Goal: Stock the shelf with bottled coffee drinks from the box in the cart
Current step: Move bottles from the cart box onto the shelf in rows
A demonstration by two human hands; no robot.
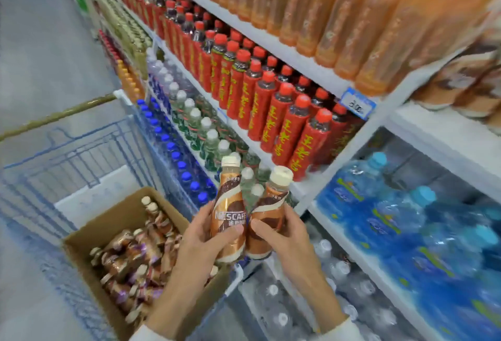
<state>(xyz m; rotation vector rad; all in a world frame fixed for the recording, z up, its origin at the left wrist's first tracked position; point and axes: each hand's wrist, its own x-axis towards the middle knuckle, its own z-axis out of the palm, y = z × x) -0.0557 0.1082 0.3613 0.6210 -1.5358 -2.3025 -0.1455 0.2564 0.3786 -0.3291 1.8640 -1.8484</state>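
White sleeves (349, 330) rise from bottom centre. Left hand (208, 235) grips the left bottle (229, 216), nearly upright, cap up. Right hand (282, 235) grips the right bottle (271, 205), cap leaning up-right. At lower left, a box (81, 240) in the cart (81, 151) holds jumbled coffee bottles (130, 256). Beyond, the shelf (271, 37) holds red bottles (271, 102).

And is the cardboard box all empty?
No, the cardboard box holds many coffee bottles lying jumbled inside it.
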